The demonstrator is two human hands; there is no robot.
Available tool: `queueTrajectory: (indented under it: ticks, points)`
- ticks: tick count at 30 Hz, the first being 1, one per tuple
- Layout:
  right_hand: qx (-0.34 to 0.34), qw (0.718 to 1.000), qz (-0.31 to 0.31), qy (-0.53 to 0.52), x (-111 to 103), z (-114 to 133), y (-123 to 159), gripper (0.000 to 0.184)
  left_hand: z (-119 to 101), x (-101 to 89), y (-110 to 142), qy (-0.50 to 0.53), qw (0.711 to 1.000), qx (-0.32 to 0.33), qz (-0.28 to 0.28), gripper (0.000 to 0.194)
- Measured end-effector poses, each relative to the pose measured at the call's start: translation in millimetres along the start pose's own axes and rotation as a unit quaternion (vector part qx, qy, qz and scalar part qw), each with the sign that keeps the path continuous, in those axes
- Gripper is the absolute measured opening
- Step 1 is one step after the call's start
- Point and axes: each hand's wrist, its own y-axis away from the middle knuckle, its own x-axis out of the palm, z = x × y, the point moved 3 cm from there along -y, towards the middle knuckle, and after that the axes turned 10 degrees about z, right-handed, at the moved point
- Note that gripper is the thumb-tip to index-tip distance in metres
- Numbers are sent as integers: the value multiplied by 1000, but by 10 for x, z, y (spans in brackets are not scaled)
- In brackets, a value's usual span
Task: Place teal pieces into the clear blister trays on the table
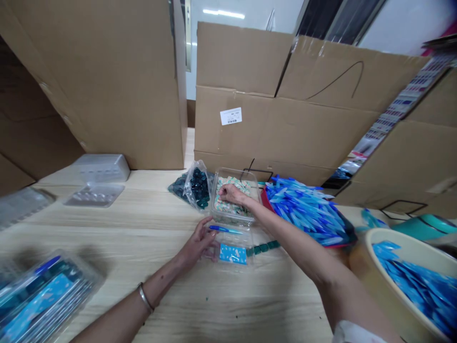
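Clear plastic clamshell [232, 247] lies opened out on the wood-grain surface [117, 228], near the middle of the head view. Its far half holds a heap of small cream-and-teal packets [232, 193], and its near half holds a blue pen [221, 229] and a blue card [233, 254]. The right hand [232, 194] reaches over and dips into the packets, its fingers [223, 190] curled down on them, though whether they pinch one cannot be told. The left hand [198, 242], with a metal bangle [144, 297] on its wrist, sits against the near half. Its fingers [212, 251] lie at the plastic edge just beside the pen, partly seen through it, and no firm grip can be made out. A plastic bag of dark teal pieces [196, 186] stands just beside the far half. To the right lies a large pile of blue pointed plastic pieces [307, 209], with a short row of teal pieces [262, 247] in front of it. A cream basin [403, 252] of blue pieces sits at the right edge. Filled clamshells [43, 295] blur at lower left, moulded clear trays [96, 193] lie farther back, and cardboard boxes [267, 128] stand behind.
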Motion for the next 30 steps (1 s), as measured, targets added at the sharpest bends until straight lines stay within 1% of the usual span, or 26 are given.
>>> queueTrajectory:
  ticks: [2, 6, 8, 11, 13, 15, 18, 21, 26, 30]
  points:
    - [-16, 1000, -1, 13, 21, 17, 28, 12, -3, 8, 4, 1, 1000, -2, 2, 63]
    - [-30, 999, 4, 17, 39, 53, 52, 22, -3, 6, 9, -3, 1000, -1, 9, 62]
    - [-27, 1000, -2, 9, -23, 48, 43, 21, -1, -4, 11, -3, 1000, 0, 6, 62]
    - [-14, 1000, -11, -11, -196, 8, 36, 18, 1, -15, 13, 0, 1000, -5, -1, 60]
    - [1, 1000, -2, -22, -295, -25, 46, 17, -1, -14, 14, 2, 1000, -11, -4, 61]
    - [18, 999, 19, -26, -328, -46, 64, 15, -4, -9, 16, 2, 1000, -14, -4, 62]
    - [38, 998, 48, -15, -264, -44, 77, 11, -7, -1, 20, 11, 1000, -8, 3, 63]
    - [53, 997, 62, 15, -163, -24, 51, 11, -1, -2, 22, 24, 1000, -2, 10, 60]
    - [66, 991, 54, 104, -82, 8, -28, 15, 8, -12, 17, 21, 1000, -3, 11, 64]
    - [40, 983, 41, 175, -51, 82, -1, 17, 0, -9, 20, 11, 1000, -4, 7, 62]
